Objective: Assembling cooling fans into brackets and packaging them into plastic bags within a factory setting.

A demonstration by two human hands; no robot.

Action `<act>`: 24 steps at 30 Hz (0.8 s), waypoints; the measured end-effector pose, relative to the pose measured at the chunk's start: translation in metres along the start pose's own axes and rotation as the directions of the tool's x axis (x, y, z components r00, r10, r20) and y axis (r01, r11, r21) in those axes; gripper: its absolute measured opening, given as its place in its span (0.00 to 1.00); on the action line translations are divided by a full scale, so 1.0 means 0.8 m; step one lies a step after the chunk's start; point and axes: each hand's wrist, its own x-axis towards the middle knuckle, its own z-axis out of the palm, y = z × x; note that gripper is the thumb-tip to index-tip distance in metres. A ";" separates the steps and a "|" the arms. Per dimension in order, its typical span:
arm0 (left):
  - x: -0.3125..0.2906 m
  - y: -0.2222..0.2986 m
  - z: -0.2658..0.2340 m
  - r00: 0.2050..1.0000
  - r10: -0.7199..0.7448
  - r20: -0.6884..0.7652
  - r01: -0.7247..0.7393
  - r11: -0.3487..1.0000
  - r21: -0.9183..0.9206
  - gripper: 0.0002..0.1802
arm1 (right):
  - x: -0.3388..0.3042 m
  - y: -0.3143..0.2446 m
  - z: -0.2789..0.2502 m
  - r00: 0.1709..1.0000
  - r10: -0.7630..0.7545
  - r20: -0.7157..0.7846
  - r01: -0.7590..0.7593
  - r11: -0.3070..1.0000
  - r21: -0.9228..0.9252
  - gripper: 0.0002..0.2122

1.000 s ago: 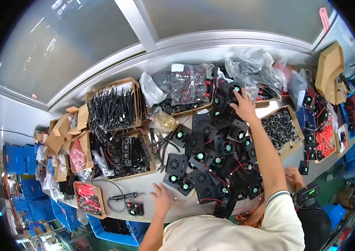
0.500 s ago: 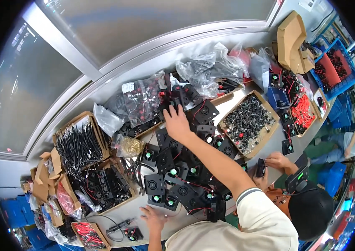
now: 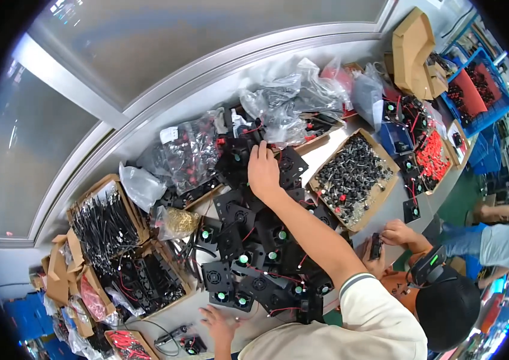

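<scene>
My right hand (image 3: 263,173) reaches across the table onto the far part of a heap of black fan plates (image 3: 266,288). Its fingers are stretched out over the dark parts, and its thumb is hidden. Many plates in the heap carry a small fan with a green-and-white centre and red wires. Near the front table edge, my left hand (image 3: 219,326) rests with fingers apart and nothing in it. A soldering-iron-like tool with a cord (image 3: 170,336) and a single small fan (image 3: 193,345) lie to its left.
Cardboard trays hold black caps (image 3: 356,180), red parts (image 3: 433,155), black cables (image 3: 105,222) and red wires (image 3: 128,345). Clear plastic bags (image 3: 191,150) line the wall. At the right, a co-worker in a black cap (image 3: 446,306) holds a small black part (image 3: 376,246).
My right hand has shifted slightly right over the heap, its fingers drawn closer together. My left hand stays near the table edge. The view has turned a little.
</scene>
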 end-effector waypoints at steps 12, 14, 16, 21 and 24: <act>0.004 -0.003 0.011 0.997 0.063 -0.042 -0.052 0.973 0.224 0.66 | 0.024 0.020 -0.062 0.975 -0.040 0.219 -0.056 0.909 0.414 0.21; 0.012 -0.024 0.055 0.994 -0.016 -0.111 0.035 0.985 0.167 0.66 | 0.000 -0.043 -0.119 0.971 -0.099 0.220 -0.037 0.840 0.542 0.21; 0.013 -0.015 0.055 0.983 -0.052 -0.174 0.072 0.991 0.111 0.66 | -0.053 -0.080 -0.159 0.961 -0.130 0.244 -0.074 0.729 0.680 0.21; 0.003 0.008 0.010 0.987 -0.164 0.001 0.163 0.986 -0.045 0.63 | -0.244 -0.178 -0.259 0.801 -0.440 0.407 -0.153 0.508 0.848 0.21; 0.025 0.009 0.036 0.984 -0.136 -0.119 0.139 0.990 0.020 0.57 | -0.356 -0.180 -0.297 0.685 -0.610 0.398 -0.021 0.530 0.848 0.23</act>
